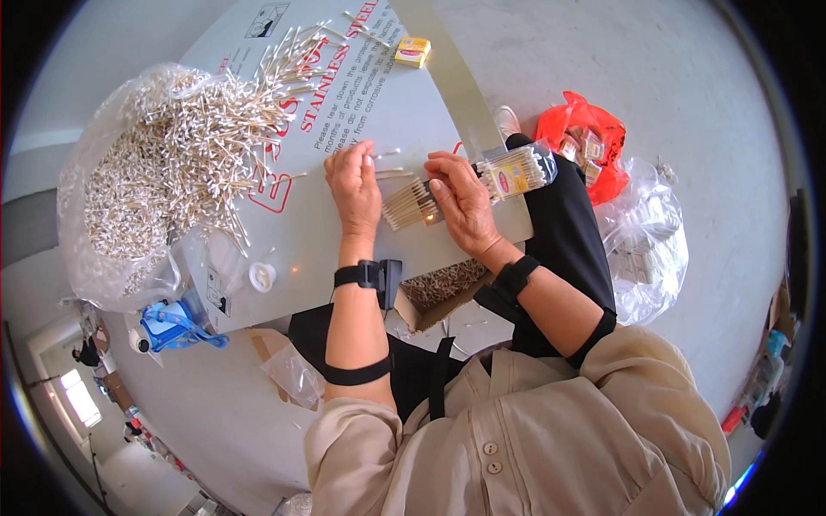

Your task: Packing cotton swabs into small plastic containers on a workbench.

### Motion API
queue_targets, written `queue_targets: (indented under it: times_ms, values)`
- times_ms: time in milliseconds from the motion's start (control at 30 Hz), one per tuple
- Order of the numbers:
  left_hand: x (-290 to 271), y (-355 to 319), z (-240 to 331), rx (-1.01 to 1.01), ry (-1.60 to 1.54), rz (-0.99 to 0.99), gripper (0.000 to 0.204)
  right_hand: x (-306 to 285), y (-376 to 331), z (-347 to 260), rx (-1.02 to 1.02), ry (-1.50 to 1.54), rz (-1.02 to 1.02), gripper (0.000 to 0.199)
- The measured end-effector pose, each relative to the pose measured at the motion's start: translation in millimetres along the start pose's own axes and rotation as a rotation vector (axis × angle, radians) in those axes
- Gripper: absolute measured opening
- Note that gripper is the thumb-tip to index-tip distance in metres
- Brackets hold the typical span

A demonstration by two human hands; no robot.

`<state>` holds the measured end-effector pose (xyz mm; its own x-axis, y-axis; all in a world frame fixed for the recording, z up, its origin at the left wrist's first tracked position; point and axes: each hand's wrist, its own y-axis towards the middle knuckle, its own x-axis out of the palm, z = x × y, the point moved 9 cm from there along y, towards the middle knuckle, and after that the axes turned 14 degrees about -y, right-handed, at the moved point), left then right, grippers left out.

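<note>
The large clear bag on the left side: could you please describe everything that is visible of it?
The bag looks like thin, crumpled transparent plastic, bulging and packed with a tangled heap of white-tipped cotton swabs. It rests at the left side of the grey tabletop, open toward the right, where swabs spill out onto the surface. Slack folds show along its lower edge. Neither the left hand nor the right hand touches it.

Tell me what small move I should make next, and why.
I'd probably gather the loose swabs with the left hand: they lie right beside it, apart from the row of swabs at the right hand.
</note>
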<state>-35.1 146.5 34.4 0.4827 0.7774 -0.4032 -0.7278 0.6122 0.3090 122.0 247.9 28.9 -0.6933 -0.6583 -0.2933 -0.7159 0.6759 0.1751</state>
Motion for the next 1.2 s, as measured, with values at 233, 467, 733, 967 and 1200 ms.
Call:
queue_targets:
  times_ms: [233,467,733,967,1200]
  values:
    - [-7.9,-37.3,14.0,-0.041,-0.010,0.095,0.025,-2.0,0.7,6.1,0.034,0.029,0.004,0.021]
    - [-21.5,-40.5,-13.3,-0.197,-0.512,0.320,0.050,14.6,-0.1,9.2,0.084,0.158,0.052,0.029]
    - [17.7,-46.3,11.6,-0.191,-0.495,0.189,0.050,12.8,14.2,4.8,0.042,0.066,0.050,0.031]
    - [9.8,-35.4,1.4,-0.195,-0.601,0.313,0.049,13.2,40.7,8.8,0.018,-0.009,-0.007,0.031]
    - [16.6,-45.6,1.4,-0.182,-0.735,0.297,0.046,20.3,6.7,0.2,0.047,0.011,0.037,0.030]
